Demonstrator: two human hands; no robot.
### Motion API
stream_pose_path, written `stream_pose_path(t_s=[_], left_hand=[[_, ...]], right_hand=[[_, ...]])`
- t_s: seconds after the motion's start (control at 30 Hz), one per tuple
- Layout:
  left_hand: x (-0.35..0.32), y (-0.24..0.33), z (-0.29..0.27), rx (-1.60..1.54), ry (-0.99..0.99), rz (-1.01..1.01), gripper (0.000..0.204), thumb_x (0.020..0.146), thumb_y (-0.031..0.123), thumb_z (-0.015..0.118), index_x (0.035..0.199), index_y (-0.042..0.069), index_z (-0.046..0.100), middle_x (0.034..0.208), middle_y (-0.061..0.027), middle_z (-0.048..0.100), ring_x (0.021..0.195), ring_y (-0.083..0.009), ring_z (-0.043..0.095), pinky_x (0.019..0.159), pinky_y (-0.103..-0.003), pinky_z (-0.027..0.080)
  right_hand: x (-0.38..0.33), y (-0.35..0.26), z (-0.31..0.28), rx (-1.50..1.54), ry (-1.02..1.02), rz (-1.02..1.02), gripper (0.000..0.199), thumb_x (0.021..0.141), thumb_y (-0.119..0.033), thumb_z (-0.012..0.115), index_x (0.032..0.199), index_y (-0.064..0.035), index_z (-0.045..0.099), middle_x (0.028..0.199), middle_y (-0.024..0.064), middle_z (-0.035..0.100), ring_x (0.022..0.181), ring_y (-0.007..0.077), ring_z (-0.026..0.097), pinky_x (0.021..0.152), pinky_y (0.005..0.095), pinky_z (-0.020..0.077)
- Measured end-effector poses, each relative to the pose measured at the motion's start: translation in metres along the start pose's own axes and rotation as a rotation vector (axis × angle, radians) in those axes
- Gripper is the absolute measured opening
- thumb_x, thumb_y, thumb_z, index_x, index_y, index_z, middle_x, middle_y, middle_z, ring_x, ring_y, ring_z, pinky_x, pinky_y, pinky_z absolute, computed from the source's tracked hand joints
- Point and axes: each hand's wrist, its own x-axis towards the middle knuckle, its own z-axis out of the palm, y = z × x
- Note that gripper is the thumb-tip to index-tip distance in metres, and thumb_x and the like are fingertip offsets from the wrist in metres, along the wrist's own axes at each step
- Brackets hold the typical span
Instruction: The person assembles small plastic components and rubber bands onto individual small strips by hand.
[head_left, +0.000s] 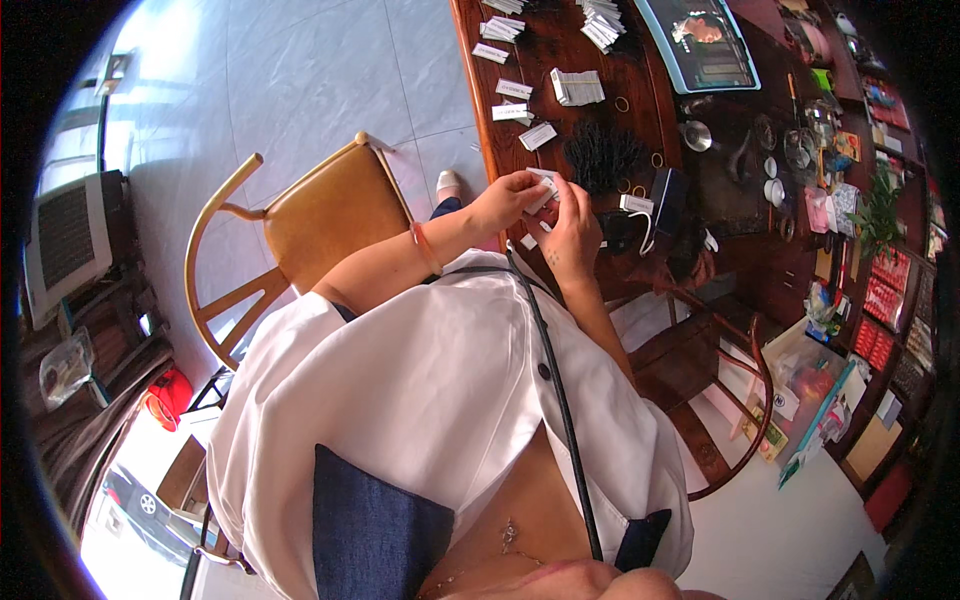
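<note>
Over the near edge of the dark wooden table, my left hand (508,198) and my right hand (574,232) meet, fingers pinched round a small white card (541,186). It looks like a printed tag, and whether it is one piece or a few I cannot tell. Just beyond my fingers lies a heap of black cords (603,157). A white tag (538,136) rests on the wood close by, and farther off there is a banded stack of white tags (578,87).
A tablet (705,45) showing a picture stands at the far side. Several yellow rubber bands (622,103) lie about. A dark box (665,195) and a white cable (648,238) are to the right. A tan-seated chair (335,215) is at left, a wooden chair (700,370) at right.
</note>
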Motion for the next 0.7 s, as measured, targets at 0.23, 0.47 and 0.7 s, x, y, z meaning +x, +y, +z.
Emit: stream_pose_path(t_s=[0.23,0.47,0.7], left_hand=[[0.003,-0.005,-0.005,0.037,-0.052,-0.045,0.025,0.093,0.021,0.049,0.108,0.001,0.051,0.093,-0.0063,0.060,0.088,-0.0154,0.058,0.080,-0.028,0.047],[0.001,0.008,-0.012,0.181,-0.114,-0.077,0.028,0.091,0.022,0.052,0.109,0.000,0.051,0.095,-0.0047,0.058,0.090,-0.0139,0.055,0.077,-0.028,0.046],[0.005,-0.004,-0.020,0.011,-0.127,-0.196,0.028,0.091,0.021,0.052,0.110,0.001,0.049,0.101,-0.0066,0.056,0.089,-0.0179,0.058,0.070,-0.030,0.050]], right_hand=[[0.000,-0.003,-0.002,-0.021,0.089,-0.039,0.067,0.062,-0.026,0.078,0.118,-0.0075,0.048,0.109,0.0114,0.051,0.091,0.0297,0.058,0.072,0.0371,0.0495],[-0.001,-0.004,-0.005,0.009,0.040,-0.047,0.067,0.059,-0.025,0.079,0.115,-0.0062,0.049,0.108,0.0121,0.051,0.094,0.0309,0.056,0.077,0.0387,0.0477],[0.003,0.007,-0.002,0.085,0.053,-0.148,0.064,0.064,-0.028,0.076,0.117,-0.0069,0.047,0.107,0.0127,0.052,0.085,0.0293,0.058,0.069,0.0381,0.0479]])
